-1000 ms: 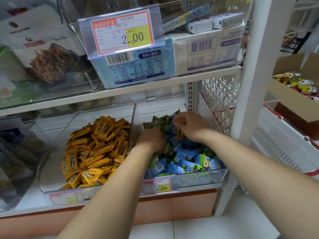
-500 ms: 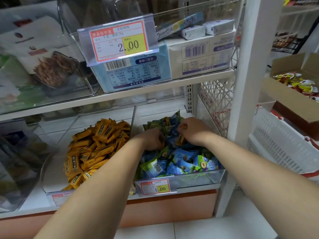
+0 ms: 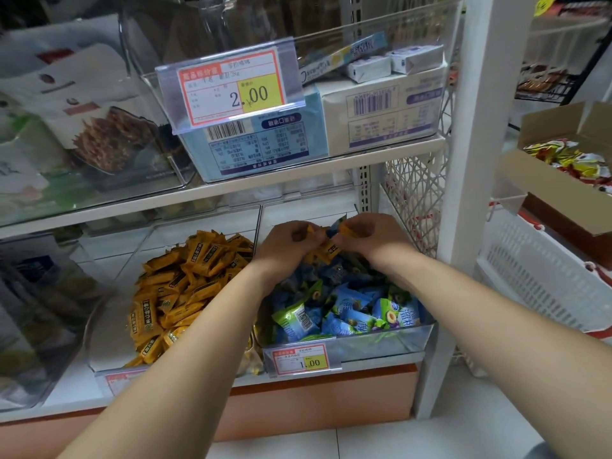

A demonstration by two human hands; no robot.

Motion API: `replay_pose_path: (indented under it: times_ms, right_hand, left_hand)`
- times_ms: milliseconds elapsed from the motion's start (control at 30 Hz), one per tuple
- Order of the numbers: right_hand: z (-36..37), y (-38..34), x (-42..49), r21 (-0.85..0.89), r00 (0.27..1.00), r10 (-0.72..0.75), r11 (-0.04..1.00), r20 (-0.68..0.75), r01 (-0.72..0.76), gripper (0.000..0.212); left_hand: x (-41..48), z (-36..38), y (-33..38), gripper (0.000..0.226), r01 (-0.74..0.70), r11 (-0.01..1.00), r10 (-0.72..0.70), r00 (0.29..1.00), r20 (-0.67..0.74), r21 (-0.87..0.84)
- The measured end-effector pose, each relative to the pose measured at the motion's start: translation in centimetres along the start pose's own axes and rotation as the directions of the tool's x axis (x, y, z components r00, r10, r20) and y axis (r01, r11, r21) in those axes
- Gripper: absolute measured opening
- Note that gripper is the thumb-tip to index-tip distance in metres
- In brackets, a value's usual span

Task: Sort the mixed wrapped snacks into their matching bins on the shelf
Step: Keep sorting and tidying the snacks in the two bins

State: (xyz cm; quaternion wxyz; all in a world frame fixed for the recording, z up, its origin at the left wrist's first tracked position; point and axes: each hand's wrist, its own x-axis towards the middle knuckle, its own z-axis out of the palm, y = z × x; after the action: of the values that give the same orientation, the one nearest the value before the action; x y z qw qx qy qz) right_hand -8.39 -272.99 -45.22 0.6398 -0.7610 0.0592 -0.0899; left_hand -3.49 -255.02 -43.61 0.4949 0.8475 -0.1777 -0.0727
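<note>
Two clear bins stand side by side on the lower shelf. The left bin (image 3: pixel 109 329) holds a heap of orange wrapped snacks (image 3: pixel 185 279). Blue and green wrapped snacks (image 3: pixel 347 313) fill the right bin (image 3: pixel 381 346). Both my hands are raised over the back of the right bin. My left hand (image 3: pixel 284 243) grips orange wrapped snacks (image 3: pixel 326 251) in its curled fingers. My right hand (image 3: pixel 371 236) pinches another orange snack (image 3: pixel 346 230) right beside it. The two hands nearly touch.
The upper shelf (image 3: pixel 265 183) hangs low over the bins with a clear bin of boxed goods (image 3: pixel 381 107) and a 2.00 price tag (image 3: pixel 231 87). A white upright post (image 3: pixel 470 193) stands to the right. Beyond it are a white basket (image 3: pixel 536 276) and a cardboard box (image 3: pixel 563 193) of snacks.
Both hands have lifted out of the blue and green snacks and come together. Orange snacks now show in both hands. The view has shifted slightly down and left.
</note>
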Motion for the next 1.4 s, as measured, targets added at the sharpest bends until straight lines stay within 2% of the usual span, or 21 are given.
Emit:
replay_pose_path:
  times_ms: [67, 133, 267, 333, 400, 467, 533, 600, 633, 767, 867, 900, 967, 1033, 1100, 1233, 1300, 1400]
  right_hand:
    - [0.2, -0.1, -0.2, 0.097, 1.000, -0.016, 0.995, 0.022, 0.014, 0.016]
    - [0.3, -0.2, -0.4, 0.190, 0.999, -0.025, 0.982, 0.027, 0.019, 0.014]
    - [0.6, -0.8, -0.6, 0.437, 0.995, 0.011, 0.898, 0.101, -0.054, 0.025]
    - [1.2, -1.2, -0.6, 0.478, 0.985, -0.004, 0.875, 0.171, -0.080, 0.026]
    - [2.0, -1.3, -0.6, 0.369, 0.984, -0.014, 0.928, 0.177, -0.053, 0.020]
    - [2.5, -1.0, -0.5, 0.203, 0.993, 0.016, 0.978, 0.121, -0.041, 0.014]
    - [2.5, -0.4, 0.0, 0.100, 0.997, 0.045, 0.994, 0.055, -0.051, 0.013]
    - [2.3, 0.2, 0.4, 0.008, 0.999, 0.033, 0.999, 0.005, -0.033, 0.011]
    - [2.1, 0.5, 0.6, -0.068, 1.000, 0.018, 0.997, -0.017, -0.019, 0.010]
    - [0.8, 0.7, 1.8, -0.379, 0.998, -0.027, 0.925, -0.053, 0.005, 0.033]
    - [0.2, 0.6, 3.3, -0.457, 0.997, -0.051, 0.889, -0.064, 0.016, 0.025]
    - [0.3, 0.6, 3.9, -0.514, 0.997, -0.076, 0.856, -0.021, 0.055, 0.024]
    - [1.0, 0.4, 5.3, -0.629, 0.985, -0.133, 0.758, 0.110, 0.173, 0.030]
    - [2.2, 0.3, 6.7, -0.676, 0.967, -0.142, 0.694, 0.210, 0.249, 0.035]
    - [3.6, 0.6, 8.0, -0.725, 0.960, -0.090, 0.638, 0.266, 0.261, 0.036]
    - [5.3, 1.9, 9.5, -0.908, 0.966, 0.098, 0.374, 0.240, 0.188, 0.032]
    - [5.3, 2.4, 9.7, -0.917, 0.969, 0.124, 0.367, 0.212, 0.153, 0.034]
    - [4.2, 2.6, 9.6, -0.869, 0.983, 0.074, 0.482, 0.167, 0.111, 0.037]
  left_hand:
    - [-0.6, 0.6, 0.5, 0.013, 0.042, 0.994, -0.039, 0.999, 0.035, -0.101]
    - [-1.2, 1.1, 1.1, 0.011, 0.046, 0.991, -0.040, 0.998, 0.052, -0.124]
    - [-2.5, -0.1, 1.6, 0.009, -0.085, 0.996, 0.086, 0.996, -0.021, 0.032]
    - [-3.3, -2.1, 1.3, 0.020, -0.142, 0.969, 0.154, 0.987, -0.046, 0.200]
    - [-4.1, -4.6, 0.5, 0.032, -0.153, 0.906, 0.209, 0.972, -0.103, 0.396]
    - [-4.6, -7.1, -0.6, 0.039, -0.090, 0.845, 0.219, 0.958, -0.186, 0.528]
    - [-4.4, -9.3, -2.1, 0.039, 0.023, 0.749, 0.160, 0.963, -0.215, 0.663]
    - [-3.6, -11.0, -3.6, 0.035, 0.086, 0.627, 0.068, 0.984, -0.164, 0.775]
    - [-3.0, -11.6, -4.1, 0.035, 0.090, 0.597, 0.029, 0.991, -0.133, 0.798]
    - [-0.7, -12.8, -4.1, 0.034, 0.083, 0.591, -0.044, 0.996, -0.071, 0.802]
    - [0.4, -12.1, -2.7, 0.056, 0.142, 0.615, -0.057, 0.989, -0.136, 0.776]
    - [0.2, -11.4, -2.0, 0.062, 0.155, 0.660, -0.015, 0.981, -0.193, 0.736]
    - [-1.3, -9.4, -0.9, 0.059, 0.126, 0.760, 0.062, 0.962, -0.265, 0.638]
    - [-3.6, -7.1, -1.1, 0.056, 0.044, 0.812, 0.100, 0.972, -0.213, 0.582]
    - [-5.8, -5.5, -2.2, 0.060, -0.018, 0.803, 0.122, 0.983, -0.135, 0.596]
    - [-6.5, -5.2, -4.0, 0.066, -0.079, 0.795, 0.164, 0.983, -0.087, 0.601]
    - [-6.4, -5.4, -4.5, 0.068, -0.099, 0.793, 0.181, 0.980, -0.077, 0.601]
    - [-6.3, -5.4, -4.8, 0.067, -0.115, 0.788, 0.193, 0.979, -0.065, 0.605]
